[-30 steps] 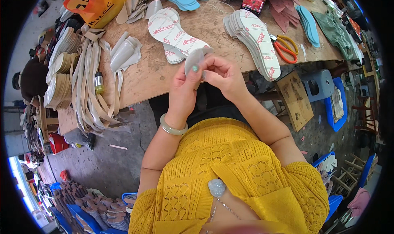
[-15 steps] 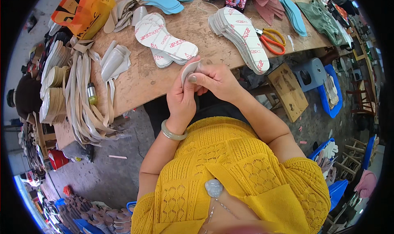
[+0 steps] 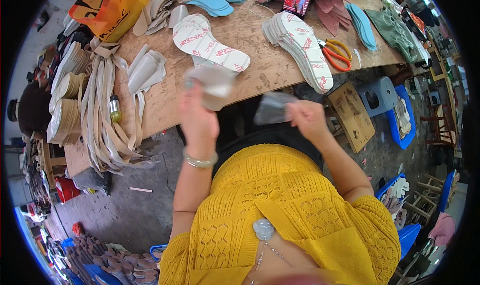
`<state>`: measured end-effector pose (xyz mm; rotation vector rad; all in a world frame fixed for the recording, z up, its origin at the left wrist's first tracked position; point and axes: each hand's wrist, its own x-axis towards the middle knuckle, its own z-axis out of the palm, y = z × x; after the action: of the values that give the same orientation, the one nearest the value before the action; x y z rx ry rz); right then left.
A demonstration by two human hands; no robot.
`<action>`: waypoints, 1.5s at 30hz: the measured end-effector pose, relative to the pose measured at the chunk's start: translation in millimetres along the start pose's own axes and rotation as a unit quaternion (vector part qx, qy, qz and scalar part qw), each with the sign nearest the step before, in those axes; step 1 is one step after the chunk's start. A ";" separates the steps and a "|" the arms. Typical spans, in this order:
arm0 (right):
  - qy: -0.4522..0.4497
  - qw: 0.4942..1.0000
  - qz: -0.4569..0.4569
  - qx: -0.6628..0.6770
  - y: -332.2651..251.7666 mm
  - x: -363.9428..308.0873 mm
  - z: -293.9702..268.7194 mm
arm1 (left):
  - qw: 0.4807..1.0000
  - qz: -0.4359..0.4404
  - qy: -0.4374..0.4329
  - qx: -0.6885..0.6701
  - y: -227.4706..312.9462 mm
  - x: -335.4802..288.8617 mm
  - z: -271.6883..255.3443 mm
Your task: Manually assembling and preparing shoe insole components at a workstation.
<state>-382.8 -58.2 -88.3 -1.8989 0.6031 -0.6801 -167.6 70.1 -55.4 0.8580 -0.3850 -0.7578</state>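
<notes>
My left hand (image 3: 198, 125), blurred by motion, grips a pale, rounded pad (image 3: 216, 84) at the table's near edge. The pad overlaps the lower part of a pile of white insoles with red print (image 3: 212, 49). My right hand (image 3: 309, 119) is closed on one end of a clear plastic film (image 3: 271, 109), which hangs out to the left over my dark lap. Hand and film are apart from the pad. Farther right, a taller stack of the same printed insoles (image 3: 302, 52) reaches past the table's front edge.
Scissors with orange and yellow handles (image 3: 336, 55) lie right of the taller stack. Beige strips (image 3: 100, 115) drape over the table's left edge beside a small bottle (image 3: 115, 109). Rolled film (image 3: 146, 70), blue insoles (image 3: 207, 4) and an orange bag (image 3: 112, 12) surround the wooden table (image 3: 255, 77).
My hands have moved apart. The pad went left with my left hand, and the clear film, pulled away from it, went right in my right hand. The view shifted slightly.
</notes>
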 end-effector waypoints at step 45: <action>-0.217 0.863 -0.151 -0.431 -65.5 185.5 81.2 | 0.975 -0.091 0.015 -0.201 23.4 -1.0 -54.6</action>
<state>-186.5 -105.2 -20.9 -2.9186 0.3255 -0.1175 -126.0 109.8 -70.1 0.5252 -0.1179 -0.9526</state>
